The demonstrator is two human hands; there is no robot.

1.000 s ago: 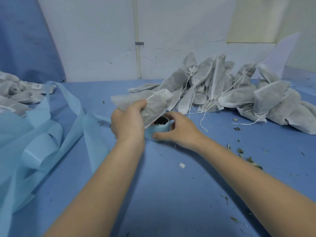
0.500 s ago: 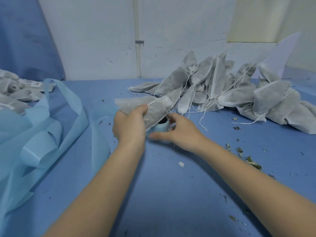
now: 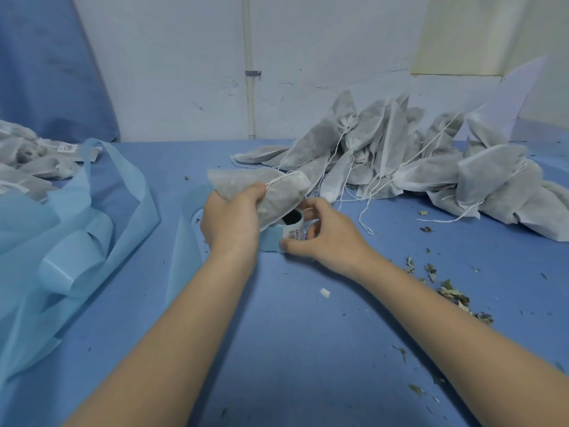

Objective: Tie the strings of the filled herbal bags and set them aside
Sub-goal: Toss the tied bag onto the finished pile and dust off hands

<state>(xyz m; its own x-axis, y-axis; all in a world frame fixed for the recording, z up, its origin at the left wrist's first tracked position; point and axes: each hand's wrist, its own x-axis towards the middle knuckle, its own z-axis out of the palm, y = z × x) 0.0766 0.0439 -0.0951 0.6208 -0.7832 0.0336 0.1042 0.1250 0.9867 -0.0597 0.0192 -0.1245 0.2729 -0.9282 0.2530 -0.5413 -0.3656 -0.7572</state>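
Since a second ago both hands have crept a little toward 12 o'clock, and the right hand has turned the roll so that a white label now faces the camera.

Across the blue surface, the big heap of filled bags spreads from 1 to 3 o'clock against the wall, strings trailing loose toward the middle; it looks like the supply waiting to be tied. At 9 o'clock lies a tangle of pale blue fabric strip, with a smaller pile of bags behind it at 10 o'clock, probably the set-aside place. Open room runs from the centre down to 6 o'clock, broken only by herb crumbs at 4 o'clock.

At the centre, the left hand has its grip clenched round one herbal bag, held up off the cloth with its drawstring across the top, presumably to keep the contents in. Just below it the right hand pinches a small roll of blue strip between thumb and curled fingers, likely to peel a label. Bag and roll touch.
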